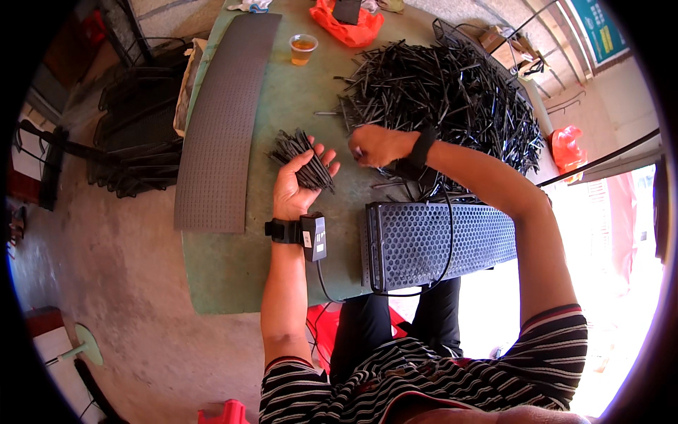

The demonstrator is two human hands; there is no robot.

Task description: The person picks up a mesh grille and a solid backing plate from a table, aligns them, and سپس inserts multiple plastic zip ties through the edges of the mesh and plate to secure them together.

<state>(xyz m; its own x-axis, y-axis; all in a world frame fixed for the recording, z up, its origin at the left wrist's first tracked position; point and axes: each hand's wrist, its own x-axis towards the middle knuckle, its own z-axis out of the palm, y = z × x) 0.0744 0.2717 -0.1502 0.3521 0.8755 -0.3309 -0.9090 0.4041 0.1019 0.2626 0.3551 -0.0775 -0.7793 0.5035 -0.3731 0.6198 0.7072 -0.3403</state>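
My left hand [288, 194] is closed around a bundle of thin black sticks [300, 159], palm up, above the green table [229, 283]. The sticks lie slantwise across the palm, with the thumb over them. To its right, my right hand [381, 146] hovers at the left edge of a large heap of similar black sticks [445, 99]. Its fingers are curled together; what they hold, if anything, is too small or hidden to make out. Both wrists wear black straps, and a small black box [313, 237] sits on the left one.
A long grey dimpled strip [222, 134] lies along the table's left side. A black perforated basket [452, 237] stands at the near edge, before me. Farther back are a cup of amber liquid [301, 51] and a red plastic bag [346, 27]. Cables hang from both wrists.
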